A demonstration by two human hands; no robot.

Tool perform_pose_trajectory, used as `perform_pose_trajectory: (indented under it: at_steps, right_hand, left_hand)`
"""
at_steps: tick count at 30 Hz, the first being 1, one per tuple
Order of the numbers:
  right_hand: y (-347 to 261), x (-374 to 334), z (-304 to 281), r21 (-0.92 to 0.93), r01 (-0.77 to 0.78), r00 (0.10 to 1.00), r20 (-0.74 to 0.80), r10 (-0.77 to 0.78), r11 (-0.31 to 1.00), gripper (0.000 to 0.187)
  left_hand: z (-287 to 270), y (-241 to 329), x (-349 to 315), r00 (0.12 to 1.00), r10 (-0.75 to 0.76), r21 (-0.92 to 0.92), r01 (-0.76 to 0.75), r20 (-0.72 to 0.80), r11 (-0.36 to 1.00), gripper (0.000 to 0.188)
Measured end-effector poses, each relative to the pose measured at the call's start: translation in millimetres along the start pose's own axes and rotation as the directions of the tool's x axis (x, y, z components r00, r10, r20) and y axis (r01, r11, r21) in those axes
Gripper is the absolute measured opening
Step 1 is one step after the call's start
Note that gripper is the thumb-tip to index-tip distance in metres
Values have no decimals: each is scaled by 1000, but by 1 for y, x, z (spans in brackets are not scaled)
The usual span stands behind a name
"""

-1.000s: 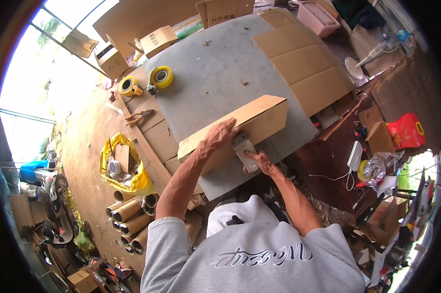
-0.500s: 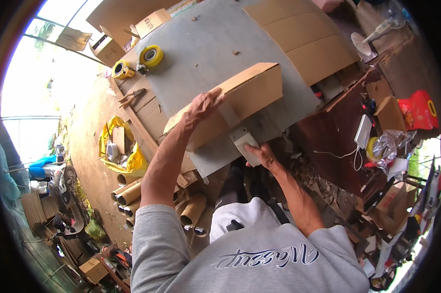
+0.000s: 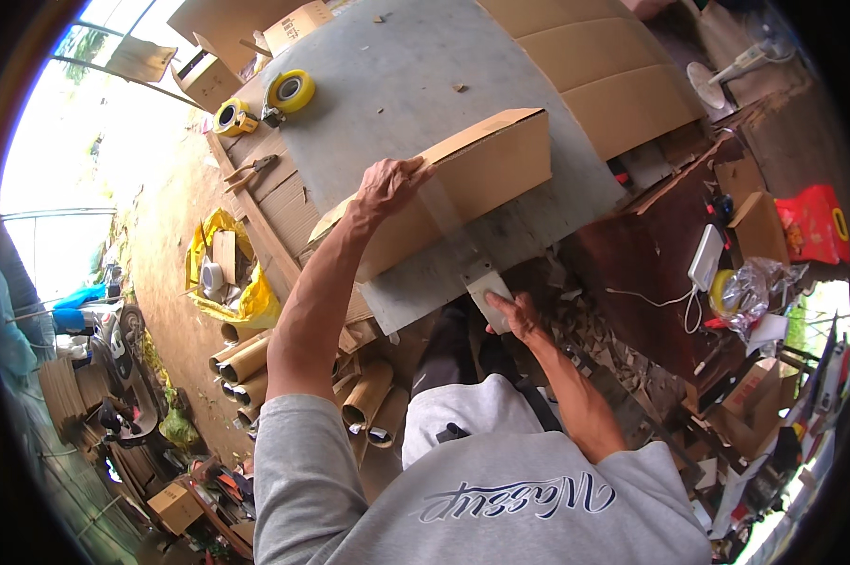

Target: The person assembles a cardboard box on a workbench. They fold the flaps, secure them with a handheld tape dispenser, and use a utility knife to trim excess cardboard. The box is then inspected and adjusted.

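Touching the upper edge of a brown carton [image 3: 491,169] with the left hand [image 3: 390,188], left of the carton's middle, with bent fingers at the rim. Hard to tell, behind the knuckles, whether pinching the cardboard or merely resting across it. Gripping a pale hand tool [image 3: 487,294] in the right hand [image 3: 517,315], with the thumb on its upper face, at the near edge of the grey tabletop [image 3: 396,85] in this view. Keeping the right hand apart from the carton, with a see-through strip [image 3: 441,209] running down from near the left fingertips toward the tool. Having the carton on the tabletop, upright along a long side, ahead of the right hand, directly at the left one and stretching on to the right. Leaving well apart, at the far left, a yellow tape roll [image 3: 306,92], a second yellow roll [image 3: 221,118] with an orange fitting, and, nearer, pliers [image 3: 252,170]. Facing, beyond the carton to the right, a creased cardboard sheet [image 3: 623,85].
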State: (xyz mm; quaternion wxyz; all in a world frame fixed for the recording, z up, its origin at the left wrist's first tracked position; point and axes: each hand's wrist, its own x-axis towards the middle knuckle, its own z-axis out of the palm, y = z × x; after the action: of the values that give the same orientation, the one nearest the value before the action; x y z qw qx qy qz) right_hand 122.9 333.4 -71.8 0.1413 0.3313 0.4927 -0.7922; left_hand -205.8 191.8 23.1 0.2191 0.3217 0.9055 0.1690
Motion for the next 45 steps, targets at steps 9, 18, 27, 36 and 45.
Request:
perform_pose_trajectory:
  at_steps: [9,18,27,36,45]
  right_hand:
    - [-12,17,10,-18,1,1000,27,0,1000,53]
    - [-40,36,35,54,115,993,0,-116,992,42]
    - [-61,70,51,72,121,990,69,-126,990,42]
    - [-109,104,88,45,204,975,82,-207,978,37]
    - [-156,153,123,-328,401,916,129,-380,855,44]
  left_hand:
    - [-26,-20,15,998,24,-183,-33,-53,983,58]
    - [-46,-54,49,999,-43,-188,42,1,981,70]
    - [-72,-83,90,999,-27,-114,23,-33,993,76]
    - [-92,-117,142,993,97,27,-95,-71,995,38]
    - [-2,-204,232,910,380,441,-277,-163,854,21]
